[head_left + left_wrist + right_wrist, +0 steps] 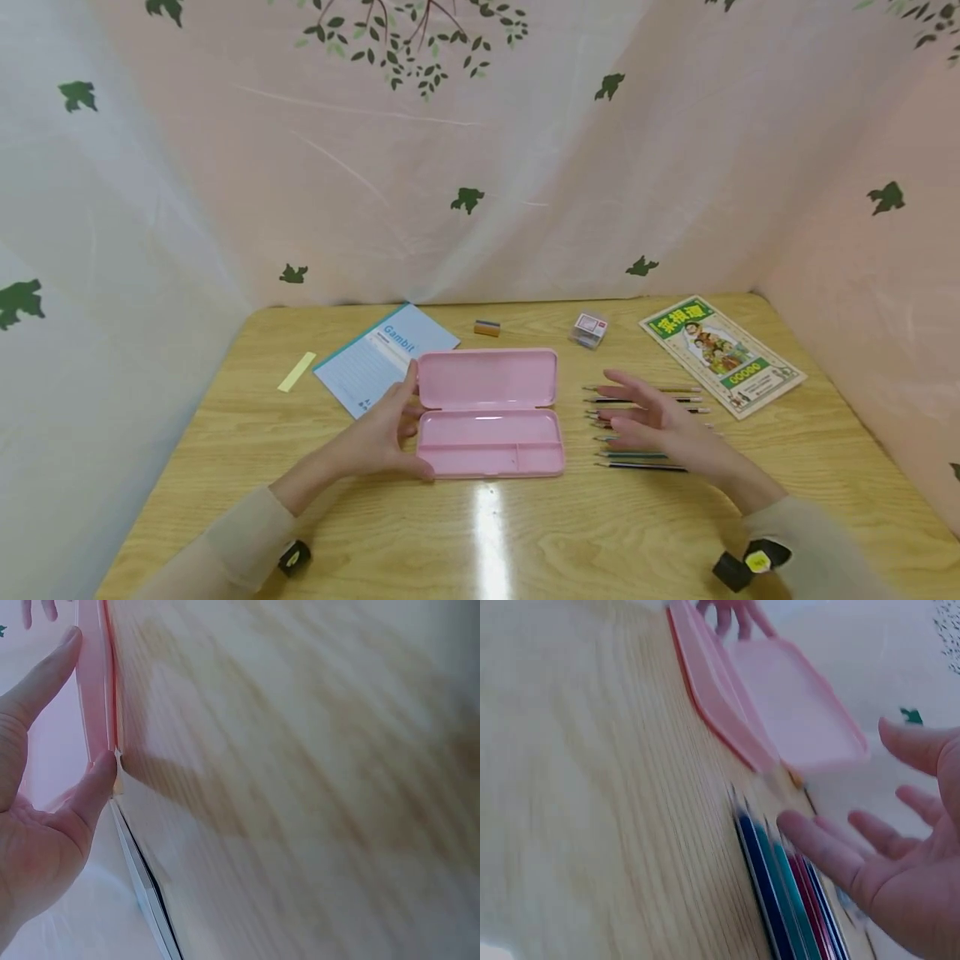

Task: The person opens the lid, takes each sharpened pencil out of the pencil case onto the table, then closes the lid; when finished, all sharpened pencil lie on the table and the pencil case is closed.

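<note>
An opened pink pencil case (487,429) lies on the table with its lid raised away from me; its divided tray holds nothing. My left hand (390,425) holds the case's left end, thumb at the front corner and fingers along the lid's left side. In the left wrist view, that thumb (49,675) and a finger touch the pink side. Over a row of several pencils (645,456) hovers my right hand (648,417), its fingers spread and nothing in them. The pencils lie to the right of the case, tips pointing at it, as the right wrist view also shows.
A blue notebook (375,358) lies behind my left hand, a pale yellow strip (297,372) left of it. An orange-and-blue eraser-like block (487,328) and a small clear box (588,330) stand behind the case. A green-and-cream booklet (720,354) lies at right.
</note>
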Tool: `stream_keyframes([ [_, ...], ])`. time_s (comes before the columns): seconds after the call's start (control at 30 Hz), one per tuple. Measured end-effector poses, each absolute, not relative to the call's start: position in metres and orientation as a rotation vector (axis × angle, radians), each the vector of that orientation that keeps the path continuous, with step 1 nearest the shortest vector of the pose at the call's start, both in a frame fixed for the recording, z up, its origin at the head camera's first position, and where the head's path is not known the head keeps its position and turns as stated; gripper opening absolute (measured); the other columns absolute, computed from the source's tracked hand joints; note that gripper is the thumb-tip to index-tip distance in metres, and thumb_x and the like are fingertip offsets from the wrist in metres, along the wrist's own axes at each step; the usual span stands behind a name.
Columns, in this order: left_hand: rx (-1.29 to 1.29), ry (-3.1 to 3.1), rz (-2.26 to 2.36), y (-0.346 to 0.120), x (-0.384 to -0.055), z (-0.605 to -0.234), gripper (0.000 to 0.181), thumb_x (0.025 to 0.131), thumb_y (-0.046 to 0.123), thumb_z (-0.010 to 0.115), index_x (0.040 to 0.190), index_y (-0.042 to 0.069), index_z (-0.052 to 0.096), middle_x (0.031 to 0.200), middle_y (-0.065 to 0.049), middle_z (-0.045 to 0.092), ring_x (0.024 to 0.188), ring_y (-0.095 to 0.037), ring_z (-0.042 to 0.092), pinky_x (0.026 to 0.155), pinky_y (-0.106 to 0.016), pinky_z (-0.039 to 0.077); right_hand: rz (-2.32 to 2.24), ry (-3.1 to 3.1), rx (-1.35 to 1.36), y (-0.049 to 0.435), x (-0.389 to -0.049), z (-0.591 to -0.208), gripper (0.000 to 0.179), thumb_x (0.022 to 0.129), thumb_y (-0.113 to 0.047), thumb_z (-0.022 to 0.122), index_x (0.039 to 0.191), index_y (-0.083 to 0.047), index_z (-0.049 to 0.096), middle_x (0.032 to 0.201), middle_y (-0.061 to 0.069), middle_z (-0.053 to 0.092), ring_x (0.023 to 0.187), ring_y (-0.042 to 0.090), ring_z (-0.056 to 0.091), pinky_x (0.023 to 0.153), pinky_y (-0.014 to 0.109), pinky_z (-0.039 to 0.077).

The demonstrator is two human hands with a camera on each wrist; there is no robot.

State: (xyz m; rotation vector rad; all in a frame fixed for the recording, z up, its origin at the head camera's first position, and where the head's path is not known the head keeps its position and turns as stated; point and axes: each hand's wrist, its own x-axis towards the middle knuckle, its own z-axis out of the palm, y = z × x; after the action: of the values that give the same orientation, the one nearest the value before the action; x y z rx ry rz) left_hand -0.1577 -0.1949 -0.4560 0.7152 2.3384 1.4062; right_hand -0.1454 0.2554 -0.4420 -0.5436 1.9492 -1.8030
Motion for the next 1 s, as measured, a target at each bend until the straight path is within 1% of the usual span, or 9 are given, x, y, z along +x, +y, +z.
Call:
stream_keyframes([
  [0.1, 0.712, 2.322, 1.428, -0.197, -0.157, -0.456, 0.149, 0.065, 0.022, 0.099, 0.162, 0.019, -0.015, 0.154, -0.015, 0.028, 0.133, -0.03, 0.049, 0.104, -0.035, 0.049, -1.811, 1.928, -0.469, 0.235, -0.145, -0.441, 0.067, 0.105, -0.009, 0.055, 0.162, -0.011, 0.019, 0.16, 0.029, 0.019, 0.14, 0.047, 0.036, 0.096, 0.053, 0.054],
  [0.17, 0.714, 2.319, 1.439, -0.197, -0.157, -0.456, 0.149, 0.065, 0.021, 0.099, 0.162, 0.019, -0.015, 0.154, -0.015, 0.027, 0.133, -0.031, 0.048, 0.104, -0.035, 0.049, -1.807, 1.918, -0.419, 0.223, -0.145, -0.439, 0.07, 0.105, -0.013, 0.057, 0.163, -0.011, 0.017, 0.161, 0.027, 0.019, 0.14, 0.049, 0.033, 0.096, 0.052, 0.055],
  [0.27, 0.721, 2.32, 1.452, -0.198, -0.157, -0.456, 0.15, 0.064, 0.02, 0.099, 0.162, 0.021, -0.015, 0.155, -0.015, 0.027, 0.132, -0.032, 0.048, 0.103, -0.033, 0.05, -1.812, 1.891, -0.346, 0.209, -0.147, -0.437, 0.071, 0.106, -0.016, 0.056, 0.163, -0.012, 0.015, 0.162, 0.025, 0.019, 0.141, 0.049, 0.033, 0.096, 0.053, 0.054],
  [0.37, 0.719, 2.276, 1.505, -0.198, -0.157, -0.457, 0.152, 0.064, 0.015, 0.099, 0.16, 0.026, -0.018, 0.156, -0.016, 0.025, 0.132, -0.034, 0.047, 0.101, -0.033, 0.051, -1.849, 1.822, -0.273, 0.2, -0.15, -0.437, 0.073, 0.105, -0.016, 0.057, 0.163, -0.012, 0.012, 0.163, 0.024, 0.017, 0.142, 0.048, 0.034, 0.098, 0.055, 0.053],
  [0.43, 0.708, 2.224, 1.554, -0.198, -0.157, -0.458, 0.153, 0.064, 0.011, 0.098, 0.159, 0.032, -0.021, 0.157, -0.016, 0.023, 0.133, -0.035, 0.046, 0.101, -0.034, 0.052, -1.879, 1.771, -0.243, 0.196, -0.152, -0.438, 0.074, 0.106, -0.016, 0.056, 0.164, -0.012, 0.01, 0.163, 0.025, 0.015, 0.142, 0.048, 0.032, 0.1, 0.056, 0.051],
  [0.57, 0.682, 2.125, 1.639, -0.196, -0.157, -0.459, 0.156, 0.064, 0.002, 0.096, 0.156, 0.039, -0.024, 0.158, -0.016, 0.02, 0.135, -0.038, 0.043, 0.099, -0.035, 0.053, -1.921, 1.707, -0.221, 0.191, -0.153, -0.439, 0.078, 0.105, -0.016, 0.058, 0.164, -0.016, 0.007, 0.163, 0.025, 0.013, 0.144, 0.048, 0.03, 0.1, 0.057, 0.05],
  [0.7, 0.671, 2.089, 1.674, -0.196, -0.158, -0.46, 0.157, 0.063, -0.002, 0.095, 0.155, 0.04, -0.025, 0.158, -0.016, 0.018, 0.135, -0.039, 0.042, 0.099, -0.036, 0.053, -1.924, 1.698, -0.229, 0.188, -0.151, -0.439, 0.08, 0.105, -0.017, 0.058, 0.165, -0.02, 0.005, 0.163, 0.025, 0.013, 0.144, 0.048, 0.029, 0.1, 0.057, 0.05],
  [1.0, 0.677, 2.048, 1.717, -0.195, -0.156, -0.461, 0.156, 0.063, -0.007, 0.093, 0.156, 0.041, -0.023, 0.156, -0.018, 0.018, 0.136, -0.041, 0.041, 0.099, -0.039, 0.053, -1.91, 1.706, -0.197, 0.185, -0.151, -0.438, 0.08, 0.104, -0.018, 0.06, 0.165, -0.02, 0.008, 0.163, 0.023, 0.015, 0.144, 0.047, 0.031, 0.099, 0.057, 0.051],
])
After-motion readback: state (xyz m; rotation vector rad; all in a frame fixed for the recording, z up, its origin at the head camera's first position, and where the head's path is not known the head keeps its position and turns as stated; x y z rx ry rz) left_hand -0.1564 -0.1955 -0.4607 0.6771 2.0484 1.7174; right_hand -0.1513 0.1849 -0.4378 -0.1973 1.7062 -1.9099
